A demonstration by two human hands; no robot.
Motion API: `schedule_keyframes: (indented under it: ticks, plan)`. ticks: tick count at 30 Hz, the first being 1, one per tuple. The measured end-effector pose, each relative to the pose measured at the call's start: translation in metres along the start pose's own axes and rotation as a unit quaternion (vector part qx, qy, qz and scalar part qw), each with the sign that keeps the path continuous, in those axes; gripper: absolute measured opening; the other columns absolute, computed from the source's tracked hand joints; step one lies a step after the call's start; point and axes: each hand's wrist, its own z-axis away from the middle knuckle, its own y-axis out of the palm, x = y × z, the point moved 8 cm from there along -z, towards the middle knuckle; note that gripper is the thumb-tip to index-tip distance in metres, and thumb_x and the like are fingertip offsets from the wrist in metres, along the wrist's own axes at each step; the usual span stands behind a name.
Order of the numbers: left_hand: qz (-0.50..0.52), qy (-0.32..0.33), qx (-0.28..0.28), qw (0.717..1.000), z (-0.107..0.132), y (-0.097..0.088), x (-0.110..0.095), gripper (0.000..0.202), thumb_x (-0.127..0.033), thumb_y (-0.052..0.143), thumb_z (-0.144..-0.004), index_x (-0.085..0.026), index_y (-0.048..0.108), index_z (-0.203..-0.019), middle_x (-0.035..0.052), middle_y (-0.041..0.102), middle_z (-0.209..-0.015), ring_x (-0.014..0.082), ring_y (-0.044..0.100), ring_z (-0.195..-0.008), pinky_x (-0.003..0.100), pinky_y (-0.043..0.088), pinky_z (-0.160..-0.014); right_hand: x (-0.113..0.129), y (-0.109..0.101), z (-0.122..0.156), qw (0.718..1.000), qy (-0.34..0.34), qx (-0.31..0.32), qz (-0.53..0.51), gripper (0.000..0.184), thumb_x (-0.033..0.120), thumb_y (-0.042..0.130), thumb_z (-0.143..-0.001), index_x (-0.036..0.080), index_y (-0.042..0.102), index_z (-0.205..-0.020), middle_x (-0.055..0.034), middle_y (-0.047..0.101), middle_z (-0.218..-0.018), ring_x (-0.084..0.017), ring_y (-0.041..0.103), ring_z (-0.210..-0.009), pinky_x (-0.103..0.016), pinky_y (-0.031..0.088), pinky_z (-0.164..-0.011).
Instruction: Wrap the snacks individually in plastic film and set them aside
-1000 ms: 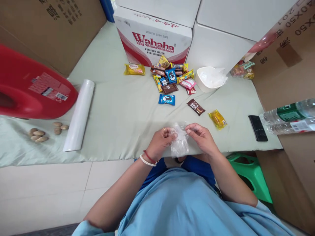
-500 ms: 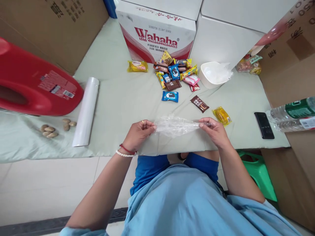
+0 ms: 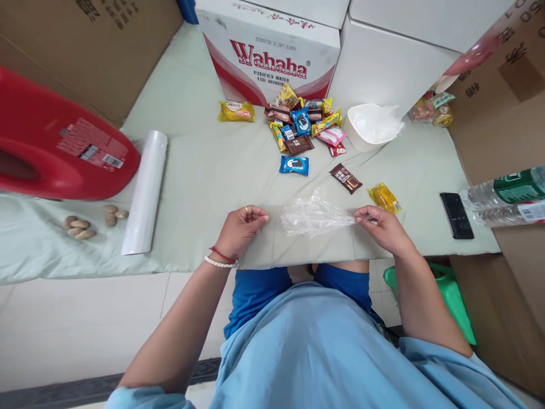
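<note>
A crumpled clear plastic bag (image 3: pixel 313 216) lies stretched over the pale green cloth (image 3: pixel 204 176) near the table's front edge. My right hand (image 3: pixel 380 229) pinches the bag's right end. My left hand (image 3: pixel 243 225) rests on the cloth a short way left of the bag, fingers curled in, apart from the plastic. Beyond the bag lie a brown cocoa bar (image 3: pixel 345 178), a yellow snack pack (image 3: pixel 384 197) and a blue cookie pack (image 3: pixel 293 165). A pile of wrapped snacks (image 3: pixel 303 126) sits further back.
A white roll (image 3: pixel 145 191) and a red jug (image 3: pixel 59 147) lie at left, with several nuts (image 3: pixel 80 224). A Wahaha box (image 3: pixel 267 54), a white bowl (image 3: pixel 368 126), a black phone (image 3: pixel 456 215), water bottles (image 3: pixel 506 196) and cardboard boxes ring the table. A green stool (image 3: pixel 451 295) stands below right.
The bag was bunched between both hands, then pulled out sideways. My left hand has now let go of it; my right hand has drawn the bag to the right.
</note>
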Motion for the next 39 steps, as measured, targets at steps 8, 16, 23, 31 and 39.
schedule_keyframes:
  ticks: [8, 16, 23, 31, 39]
  plan:
    - [-0.165, -0.009, -0.01, 0.986, 0.006, 0.026, 0.0, 0.042, -0.062, 0.078, -0.076, -0.023, 0.063, -0.085, 0.0024, 0.071, -0.066, 0.0214, 0.062, -0.06, 0.032, 0.042, -0.061, 0.033, 0.004, 0.0, 0.999, -0.041, -0.006, 0.008, 0.021, 0.043, 0.065, -0.095, 0.025, 0.076, -0.096, -0.0059, 0.076, -0.097, -0.026, 0.066, -0.095, -0.042, 0.05, -0.092]
    - [-0.1, 0.003, 0.018, 0.995, 0.006, 0.027, 0.005, 0.023, -0.043, 0.073, -0.074, -0.02, 0.071, -0.078, 0.0014, 0.071, -0.068, 0.0188, 0.063, -0.065, 0.03, 0.046, -0.065, -0.019, -0.004, 0.015, 0.997, 0.018, 0.037, 0.067, 0.024, 0.043, 0.063, -0.094, 0.025, 0.077, -0.096, -0.0062, 0.078, -0.094, -0.027, 0.067, -0.089, -0.044, 0.053, -0.085]
    - [-0.046, 0.025, 0.012, 0.999, 0.016, 0.03, -0.004, 0.03, -0.049, 0.075, -0.075, -0.02, 0.067, -0.081, 0.0005, 0.065, -0.072, 0.0158, 0.056, -0.064, 0.028, 0.044, -0.063, 0.044, -0.001, 0.015, 0.987, -0.123, -0.004, 0.103, 0.046, 0.051, 0.075, -0.093, 0.028, 0.07, -0.133, -0.0123, 0.069, -0.135, -0.035, 0.059, -0.129, -0.054, 0.045, -0.114]
    - [-0.154, 0.045, -0.037, 0.986, 0.008, 0.051, -0.021, 0.041, -0.061, 0.059, -0.089, -0.021, 0.069, -0.086, 0.0048, 0.071, -0.079, 0.0217, 0.061, -0.075, 0.033, 0.045, -0.072, 0.073, 0.089, -0.013, 0.98, -0.162, 0.085, 0.072, 0.023, 0.032, 0.071, -0.096, 0.024, 0.078, -0.117, -0.0095, 0.072, -0.09, -0.031, 0.059, -0.097, -0.047, 0.05, -0.092]
    - [0.029, -0.068, 0.068, 0.995, -0.005, 0.073, -0.01, 0.035, -0.054, 0.071, -0.072, -0.02, 0.062, -0.077, 0.0006, 0.063, -0.069, 0.0105, 0.038, -0.053, 0.026, 0.029, -0.053, 0.093, 0.071, 0.003, 0.959, -0.276, 0.033, 0.051, 0.026, 0.027, 0.056, -0.105, 0.028, 0.082, -0.111, -0.0069, 0.062, -0.086, -0.024, 0.054, -0.091, -0.041, 0.048, -0.083]
